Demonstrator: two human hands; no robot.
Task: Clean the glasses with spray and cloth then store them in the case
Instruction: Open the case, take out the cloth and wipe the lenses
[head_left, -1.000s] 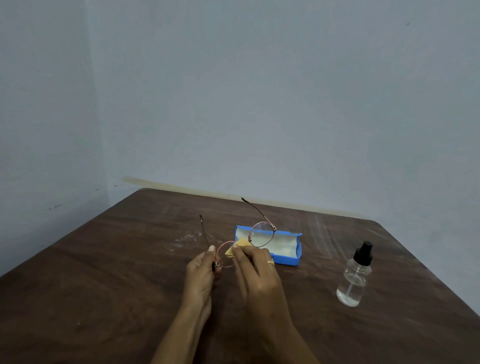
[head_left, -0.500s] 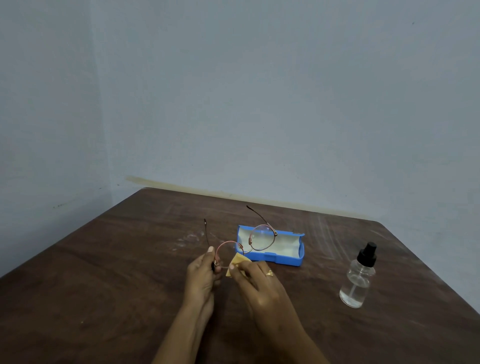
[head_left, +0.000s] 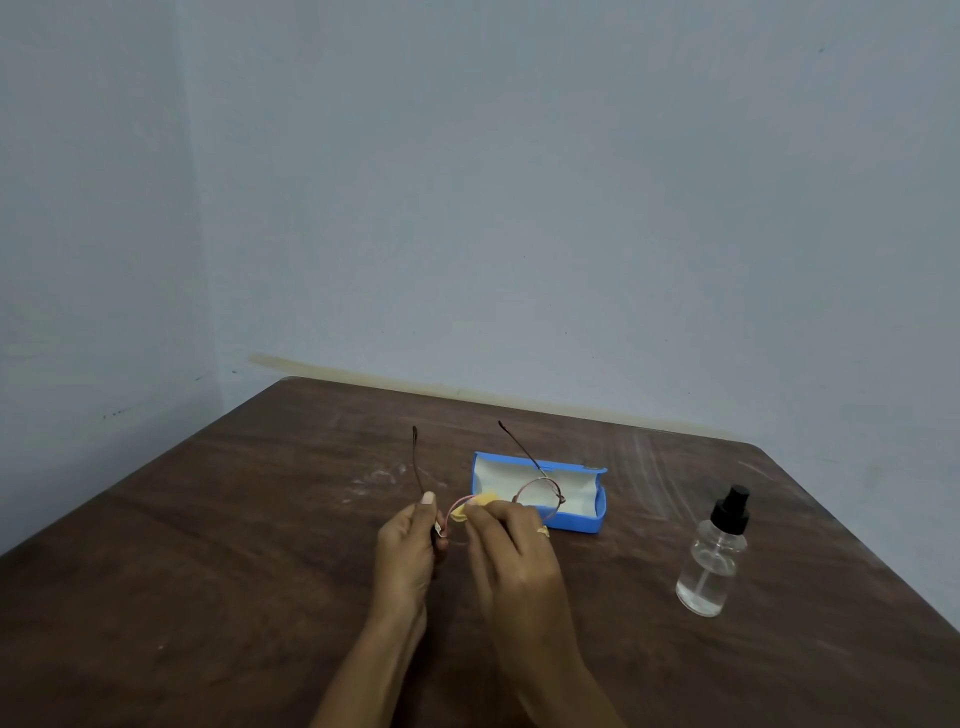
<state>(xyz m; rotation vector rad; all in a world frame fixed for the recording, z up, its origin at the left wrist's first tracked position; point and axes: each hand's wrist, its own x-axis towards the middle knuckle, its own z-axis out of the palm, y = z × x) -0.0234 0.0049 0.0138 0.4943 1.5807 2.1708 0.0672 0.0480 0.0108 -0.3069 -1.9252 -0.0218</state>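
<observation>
At frame center, a left hand pinches the glasses by the hinge while the right hand grips a yellow cloth on one lens, before the open blue case; spray bottle at right.

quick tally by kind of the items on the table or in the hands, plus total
glasses: 1
yellow cloth: 1
blue case: 1
spray bottle: 1
total: 4
</observation>
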